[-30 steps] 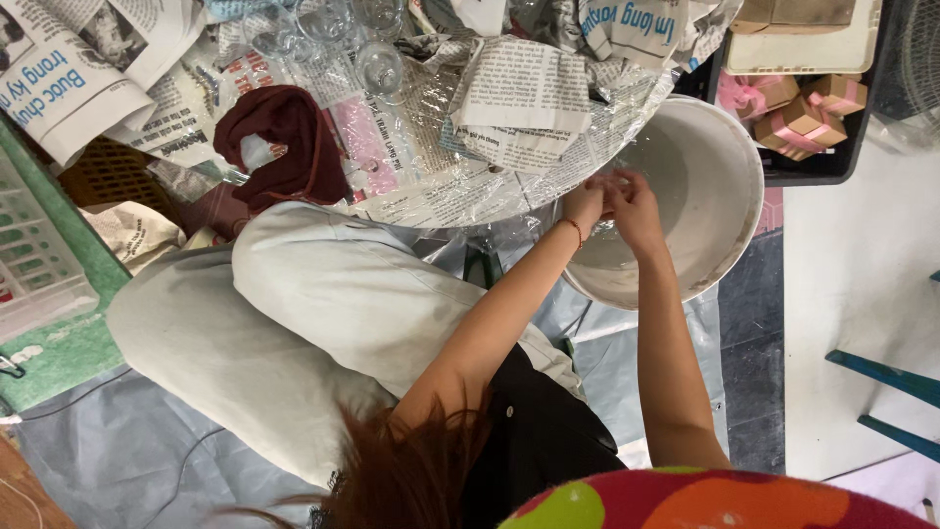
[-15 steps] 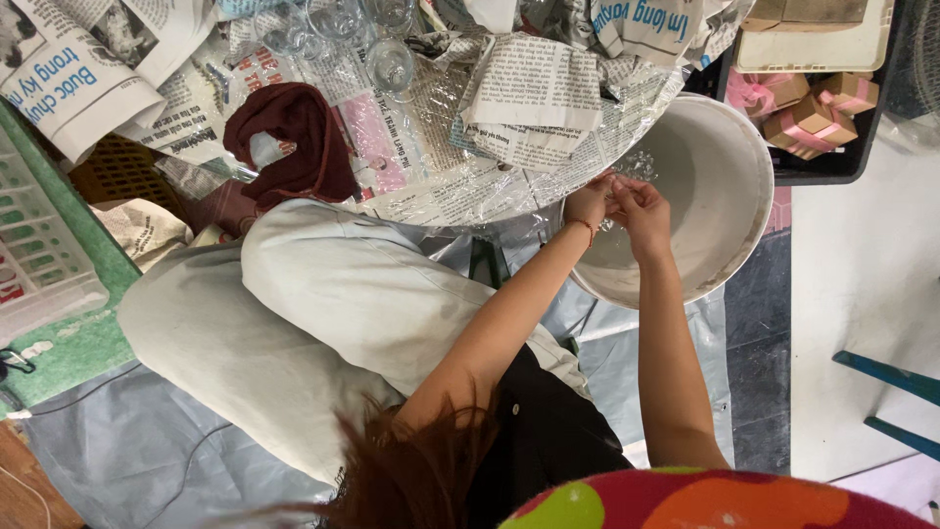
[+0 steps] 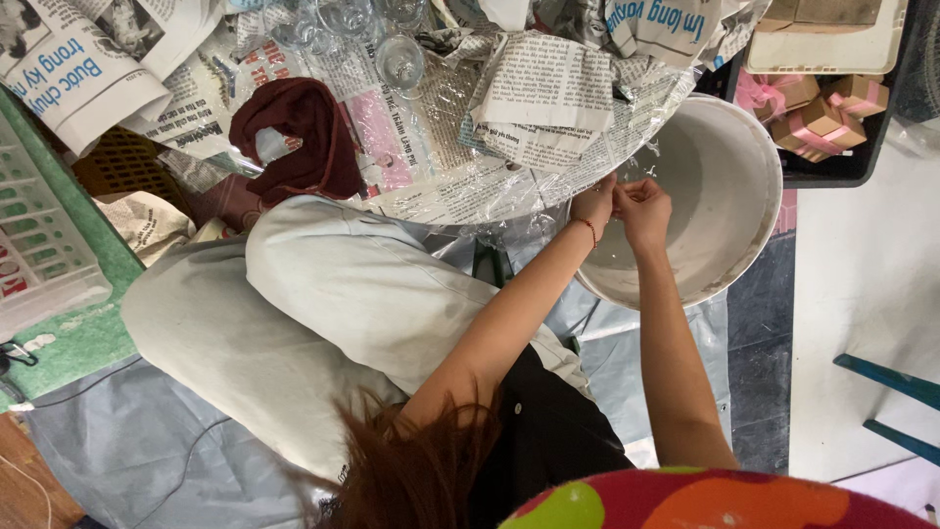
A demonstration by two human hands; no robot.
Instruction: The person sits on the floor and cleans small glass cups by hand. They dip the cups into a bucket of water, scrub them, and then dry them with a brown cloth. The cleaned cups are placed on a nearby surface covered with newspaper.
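1. White plastic forms the large round basin (image 3: 729, 186), which sits on the floor at the right, its inside wet.
2. Both hands meet over the basin's near left rim, touching each other at the fingertips.
3. The left hand (image 3: 594, 204), with a thin red cord at its wrist, has its fingers curled and pressed together around something small and clear; what it is cannot be told.
4. The right hand (image 3: 643, 209) faces it, with fingers bent and pinching at the same small thing.
5. A clear plastic sheet (image 3: 460, 186) lies over spread newspaper (image 3: 548, 93) just left of the hands, its edge hanging at the basin's rim.
6. Several clear drinking glasses (image 3: 399, 61) stand on the newspaper, well apart from the hands.
7. A dark red cloth (image 3: 299, 137) lies bunched on the paper beside the person's bent knee, which is clad in pale trousers (image 3: 323, 304).
8. Small brown gift boxes with pink ribbon (image 3: 822, 113) sit in a dark tray (image 3: 842, 171) beyond the basin.
9. A white slatted plastic crate (image 3: 39, 235) rests on green matting at the far left.
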